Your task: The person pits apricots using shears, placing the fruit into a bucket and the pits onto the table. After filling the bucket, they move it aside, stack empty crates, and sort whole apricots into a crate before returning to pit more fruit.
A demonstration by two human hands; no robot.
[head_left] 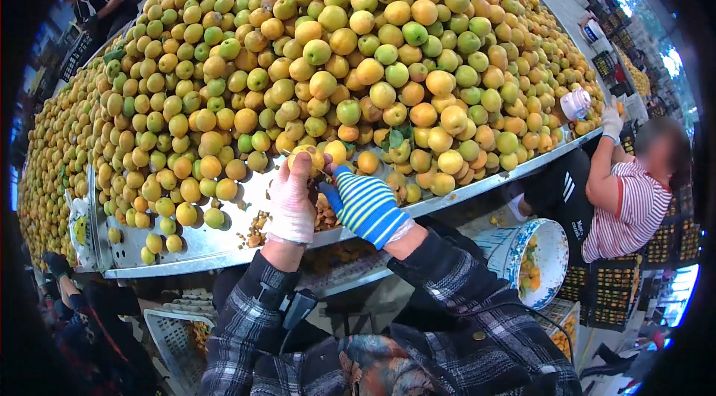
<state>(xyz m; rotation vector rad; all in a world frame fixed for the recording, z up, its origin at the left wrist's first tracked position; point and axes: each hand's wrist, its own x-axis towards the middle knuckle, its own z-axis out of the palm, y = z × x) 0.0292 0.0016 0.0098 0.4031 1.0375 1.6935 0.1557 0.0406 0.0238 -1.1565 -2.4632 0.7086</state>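
Note:
At the metal table's near edge, my left hand (293, 198), in a white and pink glove with bare fingertips, pinches a yellow fruit (304, 160). Close on its right, my right hand (365, 202) wears a blue, white and yellow striped glove. Its fingers are bent toward the same fruit; whether they hold something small is hard to make out. Brown scraps (325, 215) lie on the table below and between the hands. A great heap of yellow, orange and green fruit (321, 53) rises just beyond.
Right of me, a person in a striped top (634, 195) sits by the metal table (477, 191). A white and blue bucket (542, 258) holding some fruit stands near my right arm. A crate (175, 336) is at lower left. A white cup (576, 104) rests on the heap.

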